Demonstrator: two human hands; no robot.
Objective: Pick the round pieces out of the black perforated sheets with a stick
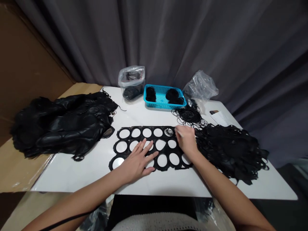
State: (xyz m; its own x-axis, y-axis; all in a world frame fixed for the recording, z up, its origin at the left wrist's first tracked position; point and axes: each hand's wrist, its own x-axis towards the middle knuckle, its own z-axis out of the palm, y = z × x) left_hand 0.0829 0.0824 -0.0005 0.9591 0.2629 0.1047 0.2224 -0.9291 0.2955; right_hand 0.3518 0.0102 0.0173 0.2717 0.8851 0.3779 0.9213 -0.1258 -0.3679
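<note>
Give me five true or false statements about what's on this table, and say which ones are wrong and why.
The left hand lies spread flat on the black perforated sheet. True.

The right hand pinches a thin pale tool near a hole in the sheet's top row. True.

The blue plastic basket is empty. False: it holds piles of black rings.

The tangle of loose black rings lies between the sheet and the person. False: it lies beyond the sheet, next to the basket.

Heaps of black cut scrap lie on both sides of the sheet. True.
</note>
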